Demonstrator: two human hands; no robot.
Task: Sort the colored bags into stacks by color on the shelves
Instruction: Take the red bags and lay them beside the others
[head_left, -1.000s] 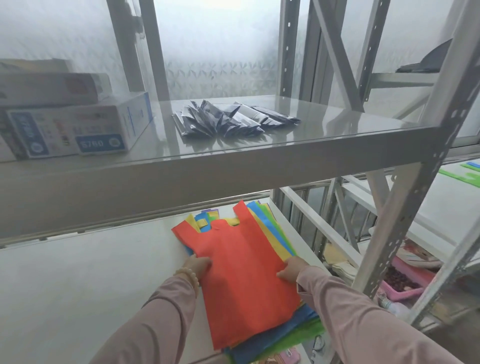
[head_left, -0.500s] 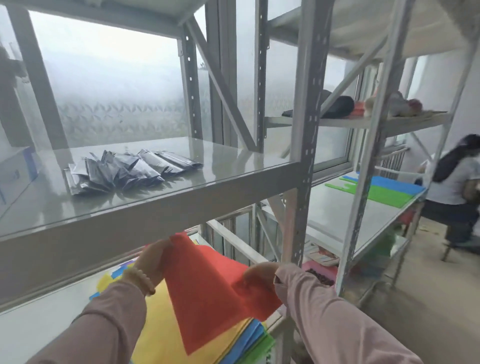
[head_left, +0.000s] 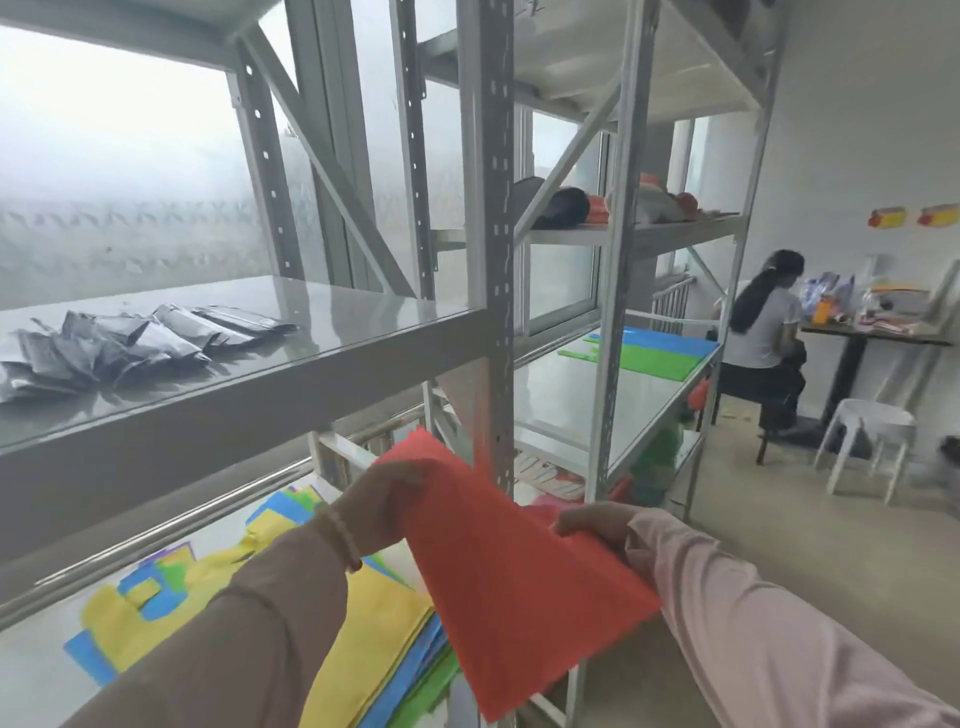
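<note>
A red bag (head_left: 514, 582) hangs in the air in front of the shelf post, held by both hands. My left hand (head_left: 387, 506) grips its upper left edge and my right hand (head_left: 597, 525) grips its right edge. Below, on the lower shelf, lies the mixed pile (head_left: 249, 618) with a yellow bag on top and blue and green ones under it. On the neighbouring rack's shelf, to the right, lie a green bag (head_left: 644, 358) and a blue bag (head_left: 670, 340), flat and side by side.
A grey upright post (head_left: 491, 234) stands just behind the red bag. Grey foil packets (head_left: 119, 343) lie on the upper shelf (head_left: 363, 312). A person sits at a dark table (head_left: 878, 338) at the right, beside a white stool (head_left: 867, 441).
The red bag has been lifted off the pile and carried to the right, out past the shelf front. The view has swung right, toward the neighbouring rack.
</note>
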